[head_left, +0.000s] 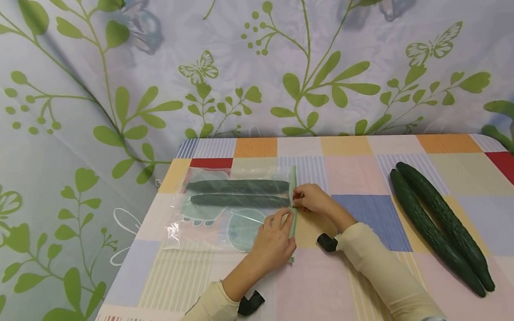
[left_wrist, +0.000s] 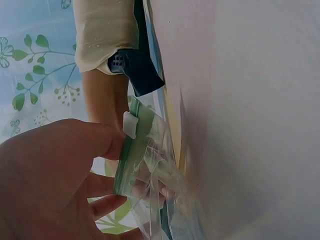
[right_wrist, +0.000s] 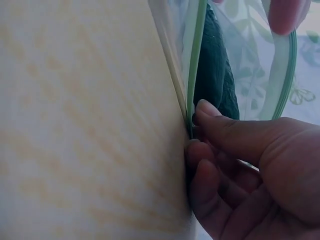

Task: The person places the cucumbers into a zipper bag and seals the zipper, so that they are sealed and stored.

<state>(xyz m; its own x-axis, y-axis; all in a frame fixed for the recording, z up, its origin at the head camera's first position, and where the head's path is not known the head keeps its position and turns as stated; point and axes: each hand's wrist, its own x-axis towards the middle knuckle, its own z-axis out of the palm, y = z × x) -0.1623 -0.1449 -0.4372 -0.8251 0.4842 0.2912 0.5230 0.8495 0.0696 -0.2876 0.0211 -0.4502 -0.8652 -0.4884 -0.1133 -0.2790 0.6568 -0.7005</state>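
Note:
A clear zip bag (head_left: 178, 232) with a green closure strip (head_left: 292, 175) lies flat, its mouth facing right. Inside it are two long green cucumbers (head_left: 241, 185), side by side. My left hand (head_left: 272, 244) holds the near part of the strip; in the left wrist view its thumb is by a white slider (left_wrist: 130, 124). At the middle of the mouth my right hand (head_left: 316, 199) pinches the bag's edge between thumb and fingers. The right wrist view shows the mouth parted there, a dark cucumber end (right_wrist: 212, 70) just behind the right thumb.
Two more cucumbers (head_left: 437, 231) lie together on the right side of the table. A patchwork cloth (head_left: 316, 283) covers the table. Behind and to the left hangs a leaf-print curtain (head_left: 233, 45). Black devices (head_left: 327, 243) sit at both wrists.

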